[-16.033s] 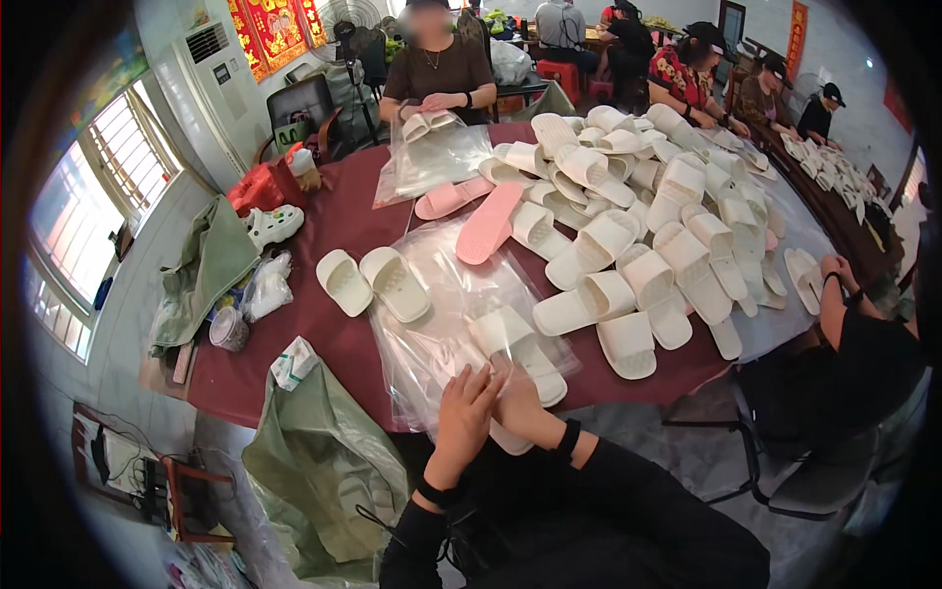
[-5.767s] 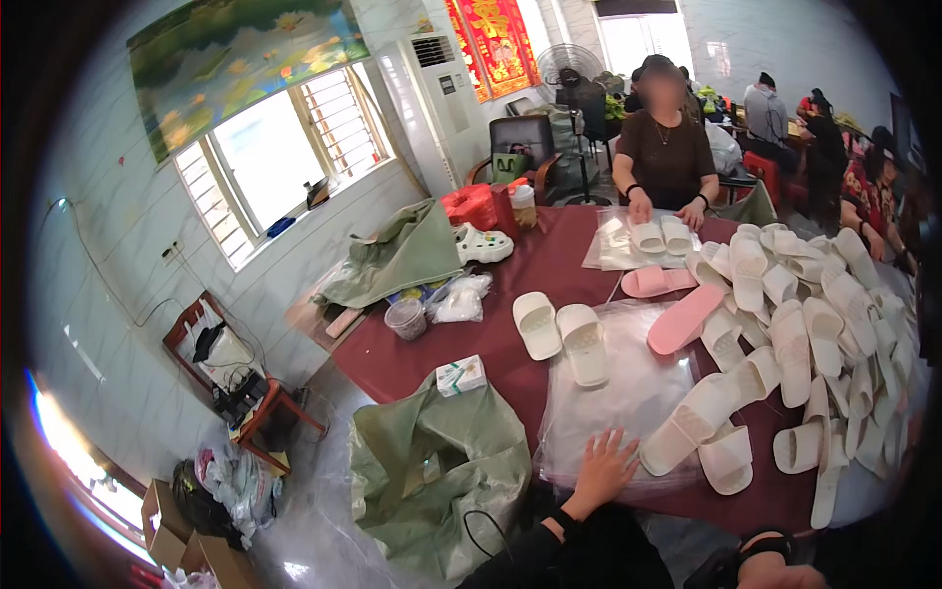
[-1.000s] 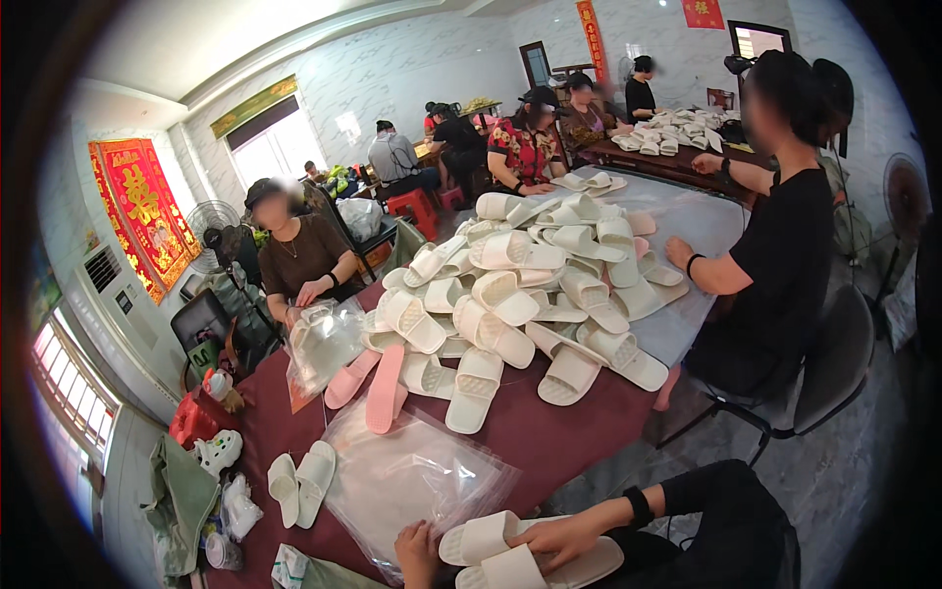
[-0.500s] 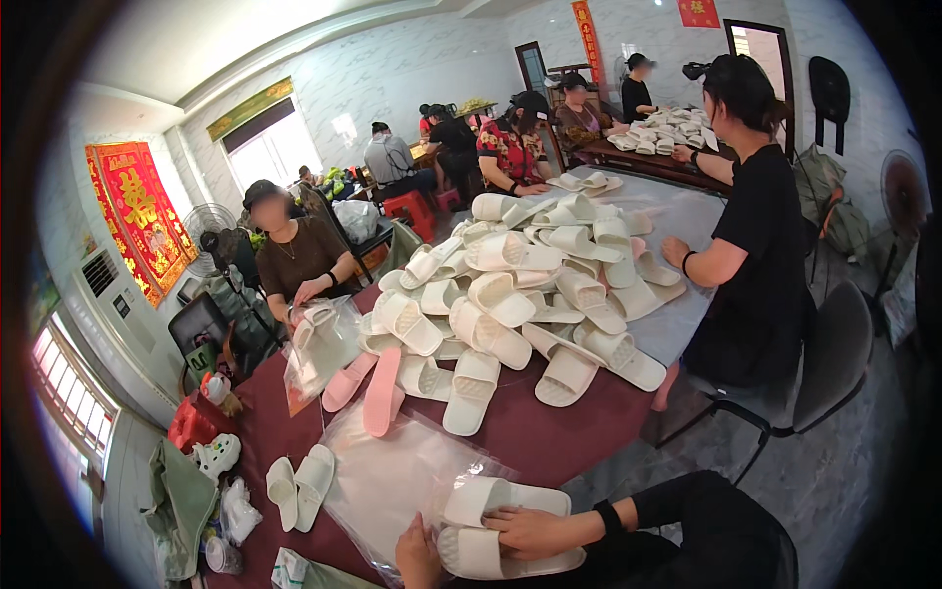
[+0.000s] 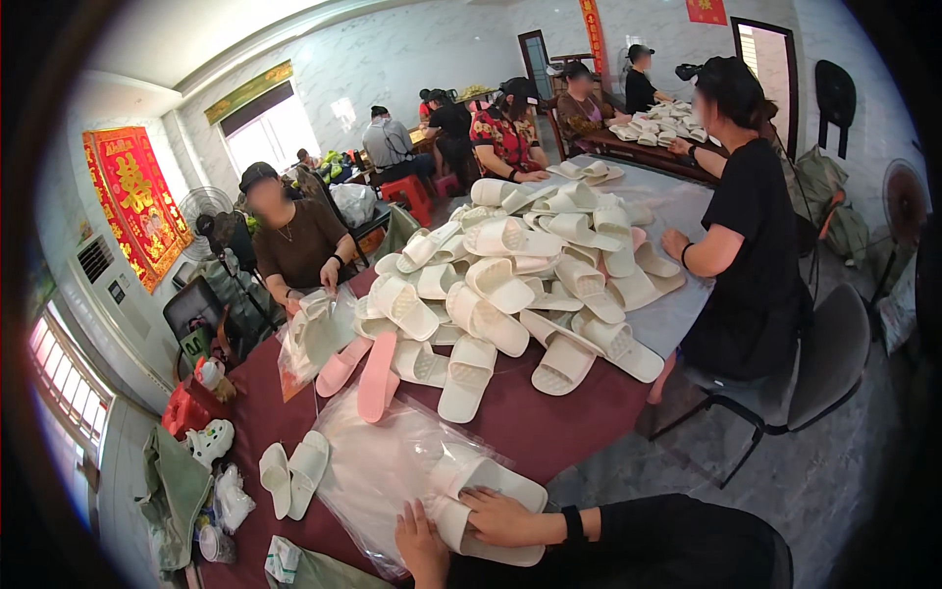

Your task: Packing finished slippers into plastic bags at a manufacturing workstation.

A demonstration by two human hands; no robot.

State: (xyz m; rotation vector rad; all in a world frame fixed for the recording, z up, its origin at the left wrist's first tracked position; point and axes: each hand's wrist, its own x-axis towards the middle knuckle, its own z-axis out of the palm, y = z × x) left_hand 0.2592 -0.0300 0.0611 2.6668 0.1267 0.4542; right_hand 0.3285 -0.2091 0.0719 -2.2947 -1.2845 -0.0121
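A pair of white slide slippers [image 5: 512,483] lies side by side at the near table edge, their toe ends partly inside a clear plastic bag [image 5: 368,461]. My right hand [image 5: 508,516] grips the pair, its fingers reaching forward to the straps. On the bag beside the nearer slipper rests my left hand [image 5: 422,546], fingers stretched out and apart. Another white pair [image 5: 307,475] sits left of the bag. Beyond the bag are two pink slippers [image 5: 377,381], in front of a large heap of white slippers [image 5: 486,314].
Across the dark red tablecloth [image 5: 564,432], a co-worker in brown [image 5: 299,245] handles a bagged slipper. Another in black [image 5: 751,226] stands at the right by a grey chair [image 5: 829,358]. Bags and a red container [image 5: 184,410] line the left edge. More people work farther back.
My right hand and the slippers have moved left, so the toe ends are under the plastic. My left hand's fingers have spread out on the bag.
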